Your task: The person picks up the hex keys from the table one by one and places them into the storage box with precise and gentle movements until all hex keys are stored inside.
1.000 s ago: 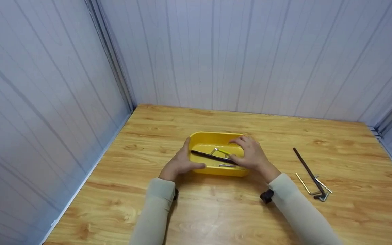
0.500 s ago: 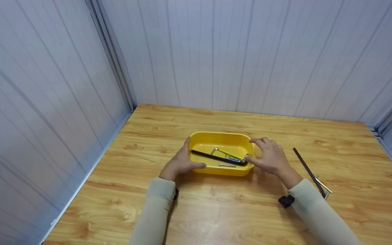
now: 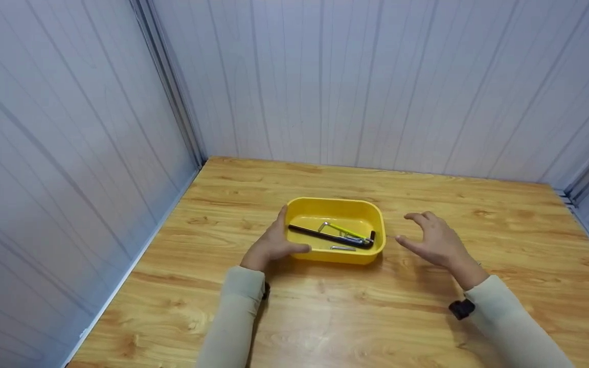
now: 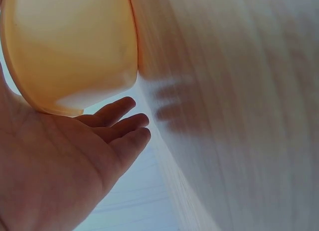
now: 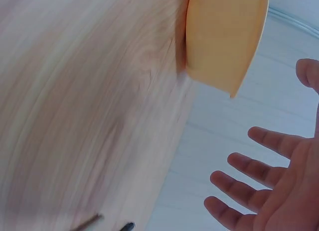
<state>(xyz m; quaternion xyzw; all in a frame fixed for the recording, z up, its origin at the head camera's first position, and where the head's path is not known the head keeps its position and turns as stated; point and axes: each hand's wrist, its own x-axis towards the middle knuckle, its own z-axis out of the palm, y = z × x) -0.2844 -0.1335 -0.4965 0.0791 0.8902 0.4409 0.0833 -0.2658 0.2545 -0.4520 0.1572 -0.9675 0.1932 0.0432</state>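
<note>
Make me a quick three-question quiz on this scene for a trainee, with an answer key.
1. Fill in: the ____ touches the yellow box.
2. True or false: the box is empty.
3. Which view shows the inside of the box? A) head, B) left wrist, C) right wrist.

Key: 1: left hand. 2: false; a long black tool and a slim yellow one lie inside. 3: A.

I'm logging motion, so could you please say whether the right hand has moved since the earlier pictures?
Yes, rightward: in the head view, the right hand has gone from over the yellow box to beyond its right end.
</note>
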